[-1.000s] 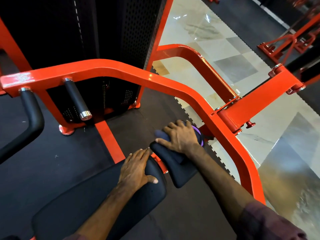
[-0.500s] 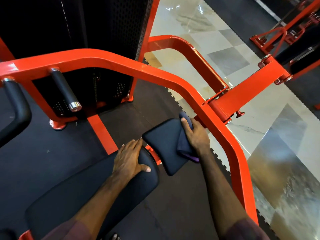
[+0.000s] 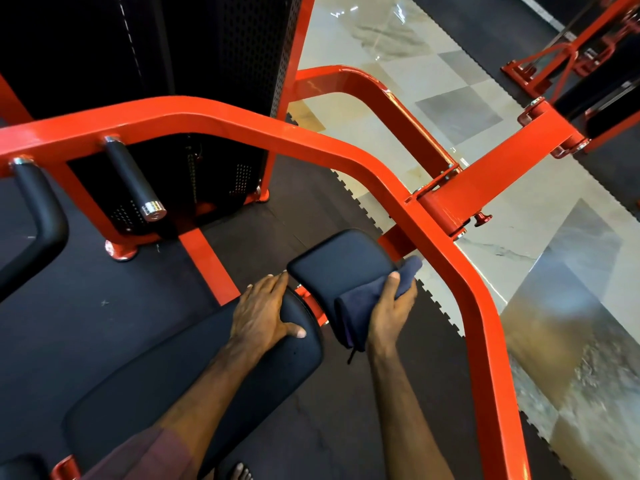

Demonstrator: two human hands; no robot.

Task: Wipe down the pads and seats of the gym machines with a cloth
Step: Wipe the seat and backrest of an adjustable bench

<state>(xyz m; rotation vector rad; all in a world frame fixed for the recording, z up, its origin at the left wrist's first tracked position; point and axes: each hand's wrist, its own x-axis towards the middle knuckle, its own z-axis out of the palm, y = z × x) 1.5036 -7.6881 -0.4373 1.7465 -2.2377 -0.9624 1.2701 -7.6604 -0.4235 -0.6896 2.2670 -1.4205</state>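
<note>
- Evidently the right hand (image 3: 391, 308) grasps the folded dark cloth (image 3: 367, 303), thumb on top, fingers curled under, pressing it over the near right edge of the small pad (image 3: 341, 261) so the fabric wraps the rim it is wiping.
- Meanwhile the left hand (image 3: 265, 311) lies flat, fingers released and spread, on the far end of the long seat (image 3: 194, 382), probably bracing the body during the lean.
- Just beyond the pad's right edge runs the red frame (image 3: 446, 244), which leaves the cloth hand a narrow gap to work in.
</note>
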